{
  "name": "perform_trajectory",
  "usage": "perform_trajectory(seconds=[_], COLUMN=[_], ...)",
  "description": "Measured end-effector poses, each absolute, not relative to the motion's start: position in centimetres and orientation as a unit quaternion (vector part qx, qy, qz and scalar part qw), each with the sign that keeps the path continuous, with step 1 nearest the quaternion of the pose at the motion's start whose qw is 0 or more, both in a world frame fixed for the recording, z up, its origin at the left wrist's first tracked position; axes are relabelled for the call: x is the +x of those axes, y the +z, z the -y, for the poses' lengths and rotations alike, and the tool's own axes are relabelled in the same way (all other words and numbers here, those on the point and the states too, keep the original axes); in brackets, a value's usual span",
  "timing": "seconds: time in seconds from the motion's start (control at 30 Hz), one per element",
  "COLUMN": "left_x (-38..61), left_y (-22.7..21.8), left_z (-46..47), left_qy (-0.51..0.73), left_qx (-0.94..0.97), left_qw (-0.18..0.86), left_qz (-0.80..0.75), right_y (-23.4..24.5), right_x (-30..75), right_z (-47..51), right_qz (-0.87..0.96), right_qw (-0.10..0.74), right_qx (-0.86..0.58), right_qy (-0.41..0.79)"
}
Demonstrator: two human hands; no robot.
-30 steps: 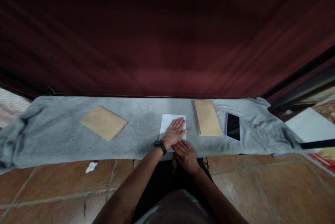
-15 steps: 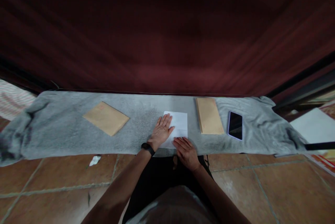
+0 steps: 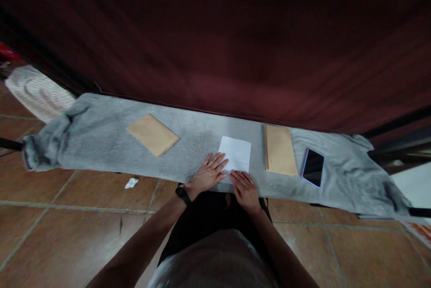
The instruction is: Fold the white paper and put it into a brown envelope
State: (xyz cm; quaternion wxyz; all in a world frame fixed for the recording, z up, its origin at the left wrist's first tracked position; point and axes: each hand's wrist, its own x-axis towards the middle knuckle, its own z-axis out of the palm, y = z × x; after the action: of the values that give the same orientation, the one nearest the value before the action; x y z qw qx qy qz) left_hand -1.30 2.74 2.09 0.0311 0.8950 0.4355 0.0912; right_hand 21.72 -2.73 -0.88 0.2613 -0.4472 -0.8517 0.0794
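A folded white sheet of paper (image 3: pixel 236 154) lies on a grey towel (image 3: pixel 101 140) spread on the floor. My left hand (image 3: pixel 206 175), with a black wristband, rests flat with fingers spread at the paper's near left corner. Just to its right, my right hand (image 3: pixel 245 188) lies flat on the paper's near edge, fingers extended. Neither hand grips anything.
A brown envelope (image 3: pixel 152 134) lies to the left on the towel; a stack of brown envelopes (image 3: pixel 279 149) and a dark phone (image 3: pixel 313 168) lie to the right. A dark red curtain (image 3: pixel 215 45) hangs behind. A paper scrap (image 3: pixel 131 183) lies on the tiled floor.
My left hand slid leftward and back off the top of the paper to its near left corner. The right hand stayed at the near edge. The view tilted.
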Motion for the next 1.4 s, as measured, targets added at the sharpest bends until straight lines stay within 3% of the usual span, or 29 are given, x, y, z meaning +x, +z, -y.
perform_trajectory(seconds=[0.97, 1.4], left_x=[-0.6, -3.2], left_y=[2.6, 2.2], left_z=[1.0, 1.5], left_qy=[0.084, 0.185], left_qx=[0.898, 0.876], left_qw=[0.007, 0.099], left_qz=[-0.431, -0.433], right_y=[-0.5, 0.0], right_x=[25.1, 26.3], right_z=[3.3, 3.3], right_qz=[0.836, 0.822], right_qw=[0.244, 0.288], right_qx=[-0.479, -0.465], right_qy=[0.107, 0.158])
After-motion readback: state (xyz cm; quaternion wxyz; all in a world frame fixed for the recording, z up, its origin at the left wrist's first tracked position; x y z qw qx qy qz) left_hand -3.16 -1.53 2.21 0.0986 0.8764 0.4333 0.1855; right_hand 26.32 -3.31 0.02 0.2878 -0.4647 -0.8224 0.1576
